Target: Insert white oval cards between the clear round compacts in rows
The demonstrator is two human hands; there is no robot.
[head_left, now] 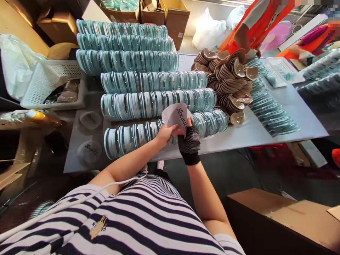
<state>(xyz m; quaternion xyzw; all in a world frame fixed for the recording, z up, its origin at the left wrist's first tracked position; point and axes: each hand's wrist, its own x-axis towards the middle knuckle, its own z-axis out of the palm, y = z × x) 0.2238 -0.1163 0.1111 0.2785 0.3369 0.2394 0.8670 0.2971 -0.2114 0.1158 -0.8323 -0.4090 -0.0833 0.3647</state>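
at the near edge of the table [265, 131], my left hand [166, 134] and my gloved right hand [189, 140] hold one white printed card [175, 115] between them, each grip clamped on its lower edge, the card raised just above the nearest row of teal packs [132, 138]. behind that row i count five more long rows of teal packs [127, 42] running back toward the far edge, packed tight and standing on edge, so by my reading a large share of the work is already stacked. what looks left: a heaped pile of brown cups [228, 81] near the middle of the table, and a slanting spill of teal packs [268, 106] toward the right edge. two grey discs [90, 120] lie flat at the left edge, beside a white basket [47, 81]. a person in orange [255, 24] works at the far right corner, hands near the brown pile.
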